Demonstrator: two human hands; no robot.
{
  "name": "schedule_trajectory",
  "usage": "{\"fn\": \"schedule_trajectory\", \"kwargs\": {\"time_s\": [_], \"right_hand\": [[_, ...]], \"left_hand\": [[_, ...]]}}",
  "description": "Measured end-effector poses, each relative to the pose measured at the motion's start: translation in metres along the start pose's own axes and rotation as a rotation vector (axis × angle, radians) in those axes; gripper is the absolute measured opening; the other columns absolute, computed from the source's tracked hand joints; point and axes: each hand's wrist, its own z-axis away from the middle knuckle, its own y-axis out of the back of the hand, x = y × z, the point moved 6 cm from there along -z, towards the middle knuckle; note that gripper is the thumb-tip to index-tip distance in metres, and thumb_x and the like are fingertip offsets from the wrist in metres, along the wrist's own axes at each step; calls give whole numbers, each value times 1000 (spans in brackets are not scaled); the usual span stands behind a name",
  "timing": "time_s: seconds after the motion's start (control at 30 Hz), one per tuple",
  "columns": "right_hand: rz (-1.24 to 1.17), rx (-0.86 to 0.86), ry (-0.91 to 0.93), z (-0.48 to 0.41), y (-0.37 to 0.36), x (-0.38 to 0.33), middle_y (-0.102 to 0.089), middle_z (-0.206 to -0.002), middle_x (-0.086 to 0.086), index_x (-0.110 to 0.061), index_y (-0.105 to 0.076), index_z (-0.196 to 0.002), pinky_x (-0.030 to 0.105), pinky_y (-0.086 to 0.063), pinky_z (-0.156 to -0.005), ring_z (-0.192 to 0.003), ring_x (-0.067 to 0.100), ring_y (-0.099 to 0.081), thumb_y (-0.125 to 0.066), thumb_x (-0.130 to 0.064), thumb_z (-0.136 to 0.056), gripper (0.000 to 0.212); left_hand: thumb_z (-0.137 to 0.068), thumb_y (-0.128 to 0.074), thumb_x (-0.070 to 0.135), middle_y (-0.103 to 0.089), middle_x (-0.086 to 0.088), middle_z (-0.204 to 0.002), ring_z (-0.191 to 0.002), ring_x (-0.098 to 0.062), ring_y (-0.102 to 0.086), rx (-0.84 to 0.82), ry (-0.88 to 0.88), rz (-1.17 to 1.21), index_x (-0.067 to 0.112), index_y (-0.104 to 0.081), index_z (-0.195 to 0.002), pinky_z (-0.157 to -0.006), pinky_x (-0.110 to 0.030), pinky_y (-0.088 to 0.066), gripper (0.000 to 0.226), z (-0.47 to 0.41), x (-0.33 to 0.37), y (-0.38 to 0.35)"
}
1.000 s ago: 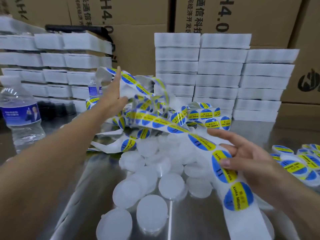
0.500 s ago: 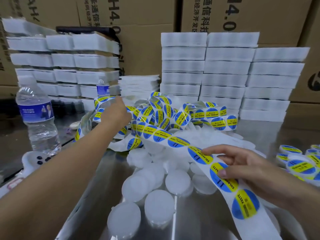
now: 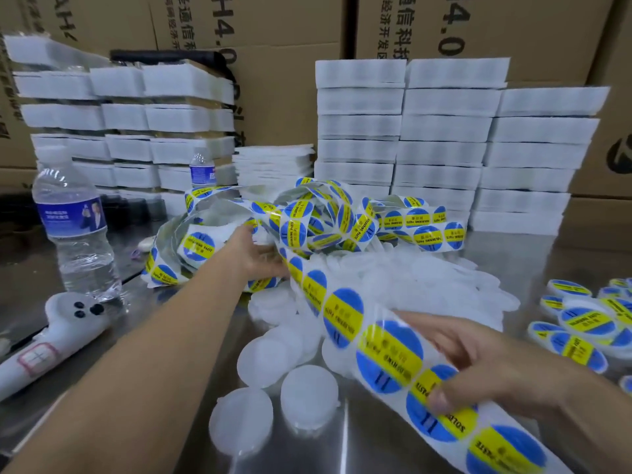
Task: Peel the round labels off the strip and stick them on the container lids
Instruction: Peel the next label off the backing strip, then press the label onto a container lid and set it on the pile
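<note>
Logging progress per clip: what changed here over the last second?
The left hand came down from its raised, open reach and now sits in the tangled label strip, fingers hidden behind it. The right hand kept pinching the strip's near end. Plain lids and water bottle stayed put.

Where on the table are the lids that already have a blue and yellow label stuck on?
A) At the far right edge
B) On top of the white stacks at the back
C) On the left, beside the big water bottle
A: the labelled lids lie on the metal table at the far right, past the right hand that grips the label strip.
</note>
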Motion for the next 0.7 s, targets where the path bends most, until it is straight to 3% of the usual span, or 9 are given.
{"fn": "schedule_trajectory", "kwargs": {"time_s": [0.03, 0.1, 0.17, 0.27, 0.37, 0.47, 0.53, 0.63, 0.7], "right_hand": [[-72, -30, 35, 0, -3, -5, -68, -113, -9, -15, -40, -130, 16, -51, -74, -100, 5, -65, -59, 12, -67, 72], [-181, -110, 160, 0, -10, -15, -71, -102, -7, -2, -31, -132, 15, -51, -73, -89, 4, -67, -48, 16, -74, 64], [-235, 22, 197, -1, 0, -16, -72, -97, -2, -4, -48, -127, 19, -53, -69, -83, 10, -69, -57, 9, -67, 63], [-229, 300, 223, -1, 19, -9, -72, -99, 8, -13, -69, -108, 23, -54, -63, -80, 19, -70, -62, 10, -56, 58], [-171, 355, 171, -5, 21, -2, -72, -100, 7, -13, -65, -114, 24, -54, -67, -84, 20, -70, -59, 8, -60, 58], [-179, 318, 107, -9, 16, 3, -67, -114, 13, -20, -63, -120, 36, -55, -84, -105, 34, -63, -59, 10, -62, 65], [-197, 341, 67, -11, 17, 5, -67, -114, 13, -25, -66, -115, 39, -53, -86, -104, 35, -63, -59, 9, -61, 64], [-205, 360, 49, -11, 19, 6, -68, -114, 9, -17, -69, -107, 37, -57, -79, -98, 29, -67, -57, 6, -59, 55], [-218, 342, 23, -11, 18, 7, -70, -111, 8, -16, -72, -98, 33, -57, -71, -92, 26, -69, -55, 4, -59, 47]], "left_hand": [[-100, -36, 32, -61, -22, -106, -82, -31, -62, -1, 2, 113, -7, -52, -85, -66, -50, -48, 45, -2, -1, 0], [-102, -38, 17, -47, -21, -136, -90, -25, -55, 104, -94, 1, 4, -49, -83, -72, -26, -53, 26, -5, 3, 6], [-99, -40, 4, -36, -16, -149, -89, -20, -52, 194, -148, -96, 17, -41, -74, -68, -13, -49, 29, -1, 13, 4], [-98, -42, 3, -48, -15, -141, -123, -23, -50, 43, -372, -123, 19, -47, -78, -89, -20, -45, 26, 10, 56, -30], [-95, -39, -7, -69, -9, -104, -85, -18, -67, -266, -591, 50, 12, -51, -106, -77, -32, -56, 24, 23, 105, -81], [-84, -44, -21, -63, -1, -90, -61, -11, -66, -207, -782, -454, 21, -47, -134, -52, -26, -55, 65, 34, 110, -105], [-81, -47, -21, -56, 3, -86, -61, -11, -61, -123, -720, -746, 21, -37, -143, -43, -22, -49, 76, 28, 94, -97], [-84, -58, -5, -41, 4, -79, -67, -16, -47, 0, -541, -1168, 32, -31, -142, -50, -22, -47, 74, 14, 69, -70], [-85, -62, 6, -44, 2, -87, -81, -20, -46, 58, -594, -1249, 32, -36, -133, -59, -19, -45, 61, 9, 67, -61]]}}
